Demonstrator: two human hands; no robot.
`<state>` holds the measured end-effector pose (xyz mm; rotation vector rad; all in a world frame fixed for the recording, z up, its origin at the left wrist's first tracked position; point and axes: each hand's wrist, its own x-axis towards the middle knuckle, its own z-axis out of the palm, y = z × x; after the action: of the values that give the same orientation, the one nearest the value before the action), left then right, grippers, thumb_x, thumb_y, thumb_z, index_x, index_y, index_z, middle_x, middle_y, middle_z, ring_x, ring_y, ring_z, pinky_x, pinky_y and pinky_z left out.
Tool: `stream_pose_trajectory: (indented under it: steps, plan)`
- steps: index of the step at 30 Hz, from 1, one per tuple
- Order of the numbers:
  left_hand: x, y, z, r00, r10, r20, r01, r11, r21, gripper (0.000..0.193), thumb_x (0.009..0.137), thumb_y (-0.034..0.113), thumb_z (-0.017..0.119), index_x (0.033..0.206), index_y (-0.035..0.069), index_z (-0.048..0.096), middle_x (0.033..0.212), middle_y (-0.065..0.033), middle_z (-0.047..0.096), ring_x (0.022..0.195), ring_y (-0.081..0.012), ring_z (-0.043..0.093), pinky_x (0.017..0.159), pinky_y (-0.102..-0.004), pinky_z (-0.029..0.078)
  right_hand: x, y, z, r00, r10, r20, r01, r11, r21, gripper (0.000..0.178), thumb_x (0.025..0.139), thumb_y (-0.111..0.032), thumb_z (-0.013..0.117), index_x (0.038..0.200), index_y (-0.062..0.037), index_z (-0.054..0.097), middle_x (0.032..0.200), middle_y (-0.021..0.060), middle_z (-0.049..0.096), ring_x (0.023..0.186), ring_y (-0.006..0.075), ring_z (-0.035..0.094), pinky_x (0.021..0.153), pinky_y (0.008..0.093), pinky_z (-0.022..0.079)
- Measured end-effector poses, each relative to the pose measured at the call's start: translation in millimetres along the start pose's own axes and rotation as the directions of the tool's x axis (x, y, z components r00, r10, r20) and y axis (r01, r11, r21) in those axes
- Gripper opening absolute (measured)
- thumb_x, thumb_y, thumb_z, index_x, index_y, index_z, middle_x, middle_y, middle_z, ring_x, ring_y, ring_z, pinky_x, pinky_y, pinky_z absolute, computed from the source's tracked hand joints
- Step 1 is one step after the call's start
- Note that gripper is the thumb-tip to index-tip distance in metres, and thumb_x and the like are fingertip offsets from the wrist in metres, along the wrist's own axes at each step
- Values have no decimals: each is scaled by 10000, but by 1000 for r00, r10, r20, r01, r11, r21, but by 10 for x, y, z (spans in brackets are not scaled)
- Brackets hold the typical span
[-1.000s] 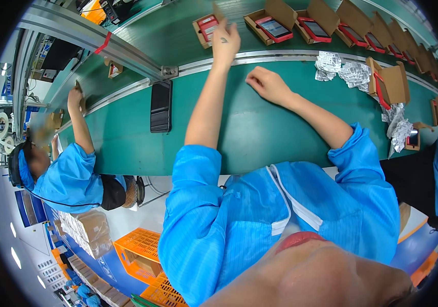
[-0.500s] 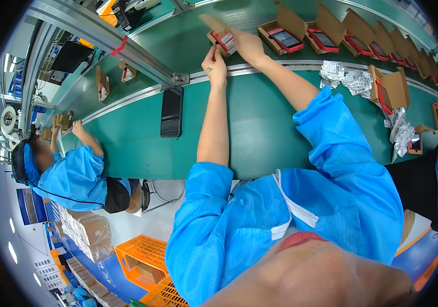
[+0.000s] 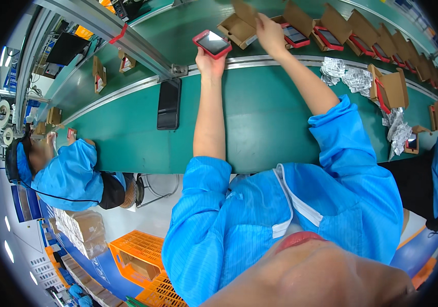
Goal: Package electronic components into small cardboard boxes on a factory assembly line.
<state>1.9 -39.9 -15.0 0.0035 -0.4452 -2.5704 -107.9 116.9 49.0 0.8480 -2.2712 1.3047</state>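
Note:
My left hand (image 3: 210,65) is closed under a red-cased handheld device (image 3: 212,44), its grey screen facing up, held just beyond the metal rail. To the right of it, my right hand (image 3: 271,37) grips the raised lid of an open brown cardboard box (image 3: 237,31). The lid is blurred. Inside the box I see only bare cardboard. Near my left forearm a black phone (image 3: 169,104) lies flat on the green bench. Beside my right hand stands an open box with a red-framed device (image 3: 294,35) in it.
A row of open boxes with red devices (image 3: 328,38) runs off to the right. Crumpled silver-white sheets (image 3: 357,81) lie on the nearer bench (image 3: 265,123). At the left sits a person in blue (image 3: 70,176). A metal post (image 3: 106,30) slants at the upper left.
My hands were together at the box, with a red, white-labelled item there. They have parted: the left holds the device screen up, and the right has moved right with the box.

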Motion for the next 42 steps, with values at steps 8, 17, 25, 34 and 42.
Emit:
stream_pose_trajectory:
  steps: [8,17,25,34,42]
  plan:
    - [-101,-104,231,982,178,-57,-159,955,249,363,906,229,591,1194,65,445,1076,-91,556,1005,-252,553,905,-474,461,-363,-77,-314,876,-439,-199,438,898,-51,274,795,21,566,1057,-58,565,925,86,547,902,302,533,831,393,430]
    - [-174,-368,328,949,269,-165,-162,864,476,389,788,140,733,1061,13,486,884,-85,604,763,-164,622,620,-306,575,-443,-280,-47,613,-763,206,782,548,-297,208,702,-120,609,907,-108,576,908,20,532,908,186,518,771,317,402]
    - [-165,-347,343,908,334,-253,-137,806,575,494,753,178,769,1075,-21,451,854,-106,618,714,-158,624,542,-288,554,-442,-264,-4,578,-730,365,796,404,-451,119,710,-137,602,815,-85,586,902,11,532,914,160,503,745,285,383]
    - [-162,-458,389,883,368,-292,-118,775,621,442,756,187,767,1035,-23,496,884,-109,615,720,-192,634,567,-325,573,-544,-160,-124,473,-789,393,874,362,-325,107,730,-152,576,819,-93,572,846,12,506,869,153,500,751,281,389]
    - [-195,-417,393,892,384,-237,-186,792,582,266,789,196,739,900,28,564,745,-58,609,599,-136,596,457,-238,482,-509,-228,-124,548,-799,247,817,447,-364,275,747,-150,573,1019,-130,535,931,-3,514,903,145,503,764,290,371]
